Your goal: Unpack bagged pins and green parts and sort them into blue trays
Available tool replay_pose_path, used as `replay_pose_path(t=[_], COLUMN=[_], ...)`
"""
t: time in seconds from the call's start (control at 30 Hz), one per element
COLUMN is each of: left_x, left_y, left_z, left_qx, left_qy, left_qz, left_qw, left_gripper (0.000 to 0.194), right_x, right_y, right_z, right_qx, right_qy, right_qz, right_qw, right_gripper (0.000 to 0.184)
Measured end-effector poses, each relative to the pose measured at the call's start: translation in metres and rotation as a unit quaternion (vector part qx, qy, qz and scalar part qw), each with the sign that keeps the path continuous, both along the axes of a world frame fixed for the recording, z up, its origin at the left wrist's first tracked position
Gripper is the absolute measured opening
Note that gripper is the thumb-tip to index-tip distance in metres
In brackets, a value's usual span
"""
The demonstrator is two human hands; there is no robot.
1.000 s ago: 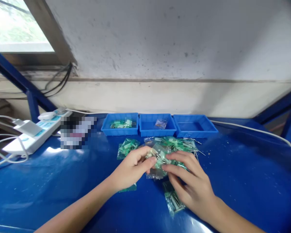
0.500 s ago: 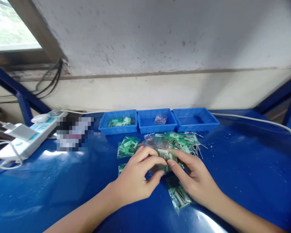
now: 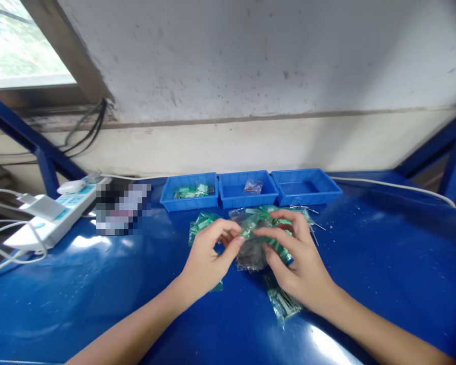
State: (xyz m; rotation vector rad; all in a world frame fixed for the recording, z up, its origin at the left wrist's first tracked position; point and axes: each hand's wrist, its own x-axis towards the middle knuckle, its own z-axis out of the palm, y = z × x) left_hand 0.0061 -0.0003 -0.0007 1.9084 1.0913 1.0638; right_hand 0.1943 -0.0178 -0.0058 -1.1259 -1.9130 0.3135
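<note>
My left hand (image 3: 211,253) pinches the edge of a small clear plastic bag with green in it (image 3: 250,226) between thumb and fingers. My right hand (image 3: 302,261) is open at the bag's other side, its fingers spread; whether the index fingertip touches the bag I cannot tell. Beneath both hands lies a pile of similar bags (image 3: 253,256), partly hidden. Another bag (image 3: 283,302) with green and thin metal pieces rests below my right hand. A green bag (image 3: 201,223) lies beyond my left hand, partly covered by it.
Three blue trays stand along the wall: the left tray (image 3: 190,205) holds green bags, the middle tray (image 3: 247,203) one small clear bag (image 3: 253,186). Thin metal rods (image 3: 314,233) stick out right of the pile. A white power strip (image 3: 45,230) with cables and a blurred-out object (image 3: 123,210) are at left.
My right hand's fingers have come off the bag and spread apart. My left hand keeps a pinch on plastic. The view has shifted slightly.
</note>
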Motion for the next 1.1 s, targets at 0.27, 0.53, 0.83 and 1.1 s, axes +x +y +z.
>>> replay_pose_path(t=[0.27, 0.53, 0.83, 1.1], left_x=[-0.001, 0.003, 0.002, 0.004], left_y=[-0.006, -0.003, -0.009, -0.014], left_z=[-0.003, -0.003, -0.012, -0.002], left_qx=[0.211, -0.213, 0.242, 0.114], left_qy=[0.116, -0.098, 0.097, 0.118], left_qz=[-0.074, -0.05, -0.001, -0.031], left_qw=[0.968, 0.971, 0.965, 0.986], left_gripper=[0.013, 0.031, 0.024, 0.02], right_x=[-0.008, 0.004, 0.009, 0.008], right_y=[-0.004, 0.001, 0.001, 0.003], right_z=[0.004, -0.009, 0.012, -0.001], right_qx=[-0.192, 0.019, -0.192, -0.16], right_qy=[0.126, -0.058, 0.08, 0.063], right_qz=[0.079, 0.091, 0.125, 0.064], right_qw=[0.97, 0.994, 0.97, 0.983], right_gripper=[0.018, 0.045, 0.026, 0.024])
